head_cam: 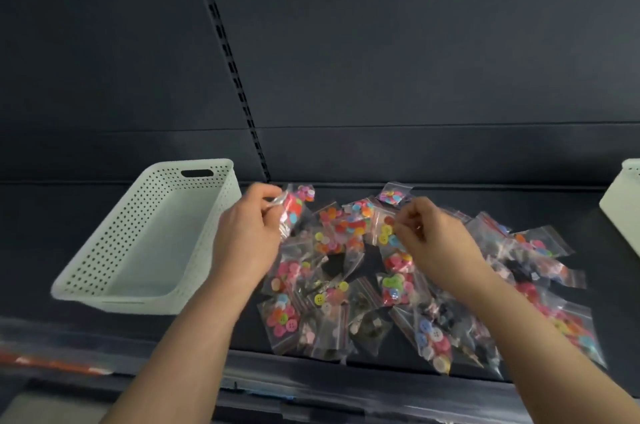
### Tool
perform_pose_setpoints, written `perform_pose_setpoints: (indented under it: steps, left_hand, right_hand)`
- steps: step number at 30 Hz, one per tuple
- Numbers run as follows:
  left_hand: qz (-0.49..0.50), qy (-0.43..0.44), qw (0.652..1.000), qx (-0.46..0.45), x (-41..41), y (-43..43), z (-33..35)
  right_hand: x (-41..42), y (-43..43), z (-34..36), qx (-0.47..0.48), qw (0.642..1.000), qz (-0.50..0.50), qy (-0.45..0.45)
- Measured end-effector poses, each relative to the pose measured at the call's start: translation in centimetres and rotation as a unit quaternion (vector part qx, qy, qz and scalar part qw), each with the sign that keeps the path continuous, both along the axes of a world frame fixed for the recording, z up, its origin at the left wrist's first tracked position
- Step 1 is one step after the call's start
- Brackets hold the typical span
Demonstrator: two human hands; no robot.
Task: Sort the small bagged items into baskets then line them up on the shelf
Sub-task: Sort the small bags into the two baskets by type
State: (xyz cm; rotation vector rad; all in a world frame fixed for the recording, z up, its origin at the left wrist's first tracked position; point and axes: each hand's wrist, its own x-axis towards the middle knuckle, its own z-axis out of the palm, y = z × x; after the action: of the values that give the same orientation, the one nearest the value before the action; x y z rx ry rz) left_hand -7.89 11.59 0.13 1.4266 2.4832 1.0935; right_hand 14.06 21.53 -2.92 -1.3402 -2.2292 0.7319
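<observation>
On the dark shelf [450, 196], a white basket [114, 236] sits far left. Beside it your left hand [247, 233] pinches a lifted button bag [294, 210]. Your right hand [436, 240] pinches another bag [385, 233] atop the pile [346, 285]; a second basket [623, 205] stands far right.

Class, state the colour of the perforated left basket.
The basket is white; head view shows it.

2 bare forearms [194, 337], left hand [247, 236], right hand [437, 240]

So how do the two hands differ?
Left hand holds a red-button bag up beside the pile; right hand pinches a yellow-button bag lying in the pile. Left hand is beside the basket; right hand is over the pile. Both have a curled grip on one bag.
</observation>
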Motion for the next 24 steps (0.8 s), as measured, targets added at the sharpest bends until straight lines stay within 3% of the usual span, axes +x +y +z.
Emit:
perform_pose_setpoints:
  steps: [3,5,8,10,14,18,24]
  left_hand:
    - [0.099,0.055,0.994,0.002,-5.4,-2.6,1.7]
    - [0.149,0.063,0.984,-0.073,-9.5,-4.4,2.0]
    - [0.131,0.048,0.970,-0.199,-13.5,-6.3,1.2]
    - [0.104,0.048,0.969,-0.221,-15.2,-7.4,0.3]
    - [0.071,0.064,0.976,-0.195,-17.5,-8.6,-0.6]
    - [0.031,0.046,0.987,-0.149,-18.3,-9.1,-0.5]
    - [-0.022,0.033,0.997,-0.067,-16.7,-7.6,0.9]
  right_hand:
    - [-4.1,-0.8,0.9,-0.017,0.999,0.028,0.030]
    - [-7.6,-1.7,1.4,-0.010,0.998,0.055,0.036]
    - [-12.8,-3.4,2.2,-0.001,0.995,0.089,0.049]
    - [-16.5,-4.5,2.7,0.007,0.993,0.105,0.059]
    - [-23.3,-5.8,3.1,0.016,0.988,0.136,0.068]
    - [-27.8,-6.2,1.9,0.029,0.986,0.165,-0.003]
    - [-24.1,-5.6,1.4,0.136,0.986,0.087,-0.047]
